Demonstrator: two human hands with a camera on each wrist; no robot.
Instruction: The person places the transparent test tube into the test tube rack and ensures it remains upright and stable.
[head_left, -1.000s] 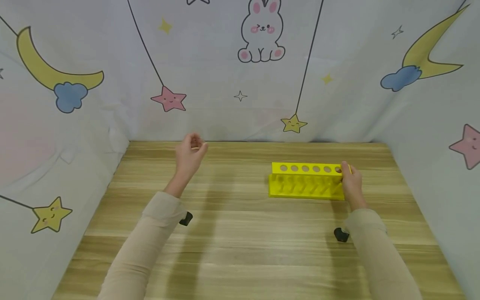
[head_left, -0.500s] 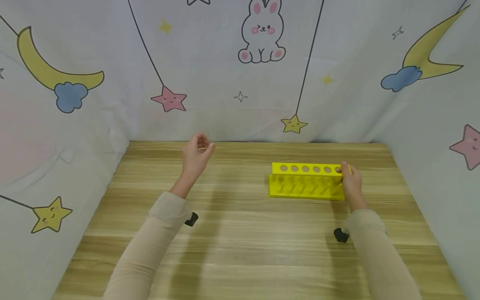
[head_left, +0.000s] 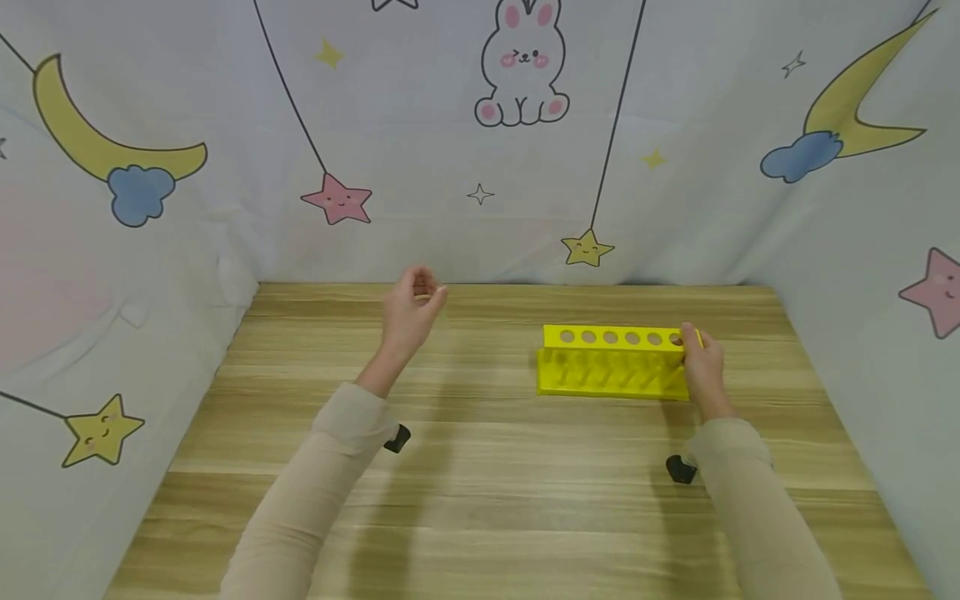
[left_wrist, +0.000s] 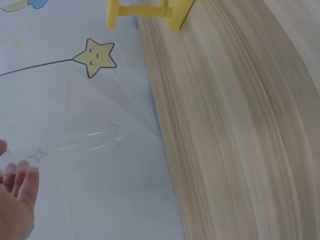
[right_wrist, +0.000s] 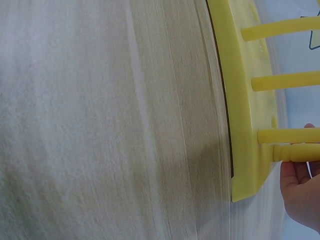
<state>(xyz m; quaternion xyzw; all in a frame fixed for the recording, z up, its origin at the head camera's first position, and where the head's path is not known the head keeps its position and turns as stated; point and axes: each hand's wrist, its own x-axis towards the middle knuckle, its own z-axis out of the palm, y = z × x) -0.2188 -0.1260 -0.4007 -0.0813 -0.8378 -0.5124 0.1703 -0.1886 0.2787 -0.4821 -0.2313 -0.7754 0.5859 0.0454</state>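
Observation:
A clear test tube [left_wrist: 90, 142] with a rounded end is pinched in my left hand [head_left: 407, 318], above the back left of the table. In the left wrist view the fingers [left_wrist: 27, 187] curl at its near end, and the rounded end points toward the right. From the head, the tube hardly shows. A yellow test tube rack [head_left: 611, 388] with a row of round holes along its top and pegs below stands on the table, right of centre. My right hand [head_left: 703, 367] grips the rack's right end, its fingers around the end post [right_wrist: 300, 152].
The wood-grain table [head_left: 510, 492] runs back to a white printed curtain [head_left: 420, 208], which also closes off both sides. A black wrist-camera piece [head_left: 397, 438] sticks out below the left cuff, and another black piece [head_left: 681, 469] below the right cuff.
My left hand has moved steadily to the right, toward the rack, with the test tube. The right hand and the rack have stayed where they were.

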